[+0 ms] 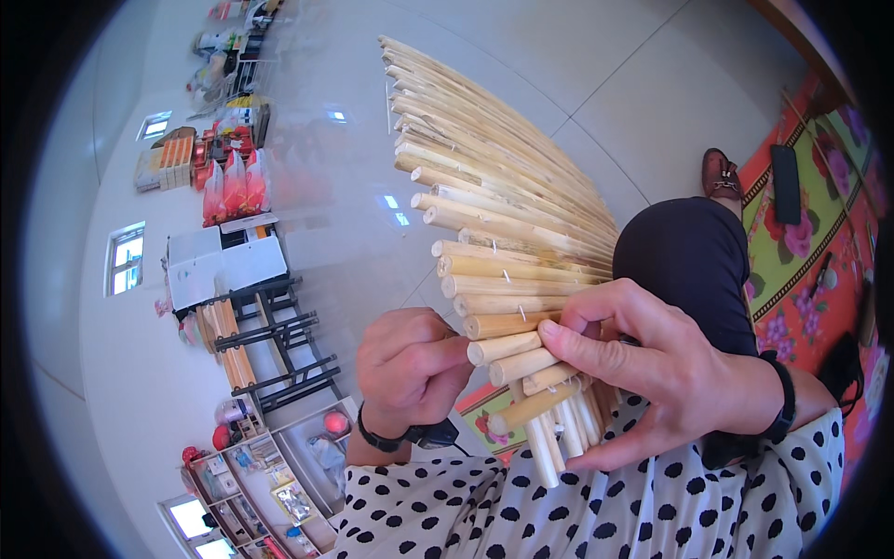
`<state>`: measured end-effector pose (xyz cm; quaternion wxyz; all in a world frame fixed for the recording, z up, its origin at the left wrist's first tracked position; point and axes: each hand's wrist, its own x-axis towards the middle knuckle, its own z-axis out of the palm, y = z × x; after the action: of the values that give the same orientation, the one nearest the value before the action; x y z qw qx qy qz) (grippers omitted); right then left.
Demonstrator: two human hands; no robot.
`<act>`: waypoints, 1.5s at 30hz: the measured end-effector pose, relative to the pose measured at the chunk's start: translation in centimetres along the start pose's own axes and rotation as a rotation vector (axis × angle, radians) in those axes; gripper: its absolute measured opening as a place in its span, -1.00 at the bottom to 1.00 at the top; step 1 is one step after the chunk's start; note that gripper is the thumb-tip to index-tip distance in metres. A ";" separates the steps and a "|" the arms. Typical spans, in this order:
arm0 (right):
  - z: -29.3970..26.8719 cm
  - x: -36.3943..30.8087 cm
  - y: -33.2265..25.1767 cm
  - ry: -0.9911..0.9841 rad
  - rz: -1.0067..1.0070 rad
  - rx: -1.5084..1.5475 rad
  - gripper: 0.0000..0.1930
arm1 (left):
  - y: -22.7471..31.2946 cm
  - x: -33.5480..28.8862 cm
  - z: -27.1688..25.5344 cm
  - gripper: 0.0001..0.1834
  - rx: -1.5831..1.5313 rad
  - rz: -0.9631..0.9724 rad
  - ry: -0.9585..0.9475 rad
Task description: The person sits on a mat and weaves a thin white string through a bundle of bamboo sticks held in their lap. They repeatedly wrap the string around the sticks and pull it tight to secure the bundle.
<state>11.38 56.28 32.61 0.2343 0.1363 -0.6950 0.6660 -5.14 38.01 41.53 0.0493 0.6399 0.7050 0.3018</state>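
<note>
A mat of pale, peeled round sticks [503, 219], tied side by side with short white stitches, fans out across the middle of the view and curls under at its near end. My right hand [666, 373] grips this near end, thumb on top of the sticks and fingers lower down around the fold. Close to the cut stick ends, my left hand [414, 359] is closed with curled fingers, its fingertips by the end of one stick. Whatever it pinches, if anything, is too small or hidden to make out. Both wrists wear dark bands.
Beneath the mat is a shiny tiled floor [615, 47]. A flowered red and green mat [801, 317] lies at the right, with a dark phone-like slab [785, 184] on it. Folded black-legged tables [270, 326], a shelf [251, 494] and red-and-white bags [235, 186] stand at the left.
</note>
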 end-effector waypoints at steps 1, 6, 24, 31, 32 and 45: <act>0.1 0.0 0.1 0.000 -0.009 -0.004 -0.10 | 0.0 0.0 0.0 -0.70 0.000 -0.005 -0.004; -0.1 0.0 0.3 -0.010 -0.027 -0.047 -0.13 | 0.2 0.3 0.2 -0.72 0.035 -0.012 -0.044; -0.3 0.1 0.2 0.014 -0.054 -0.063 -0.16 | 1.6 0.9 -1.9 -0.81 -0.009 -0.211 -0.265; -0.6 0.0 0.6 0.031 -0.056 -0.042 -0.15 | 0.9 1.4 -1.3 -0.78 0.003 -0.125 -0.224; -0.6 0.0 0.7 0.041 -0.054 -0.048 -0.15 | 0.7 1.4 -1.1 -0.78 -0.007 -0.133 -0.214; -0.5 -0.1 0.9 0.057 -0.061 -0.017 -0.17 | 1.8 2.1 -0.9 -0.86 0.026 -0.269 -0.252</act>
<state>11.03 56.80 31.78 0.2756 0.1362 -0.6891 0.6562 -4.35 39.69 43.78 0.1688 0.5729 0.7764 0.2009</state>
